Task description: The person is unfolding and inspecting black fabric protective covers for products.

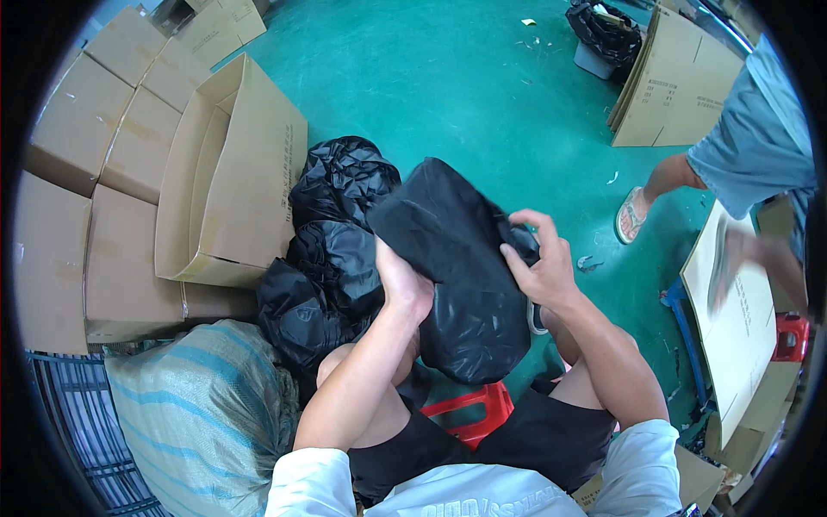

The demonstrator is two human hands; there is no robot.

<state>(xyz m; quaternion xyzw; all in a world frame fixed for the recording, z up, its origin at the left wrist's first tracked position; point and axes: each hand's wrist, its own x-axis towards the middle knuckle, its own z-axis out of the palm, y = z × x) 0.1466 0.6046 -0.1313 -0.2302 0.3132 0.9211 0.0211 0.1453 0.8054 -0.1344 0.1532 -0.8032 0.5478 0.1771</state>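
In front of my chest is a long, soft black bundle (457, 233) with a dull sheen, tilted with its top toward the upper left. I cannot tell whether it is fabric or plastic. My left hand (403, 280) supports its left side, its fingers hidden behind the black material. My right hand (544, 267) grips the right edge, thumb and fingers closed on a loose fold there. Just left of the bundle, crumpled shiny black plastic bags (345, 250) are heaped on the floor.
Stacked cartons (129, 138) and an open-topped carton (258, 172) stand left, above a striped woven sack (198, 405). A red plastic stool (469, 414) shows between my legs. At right, another person (758, 129) reaches over flat cardboard (732, 319); folded cardboard sheets (672, 86) and a black-lined bin (599, 43) stand beyond.
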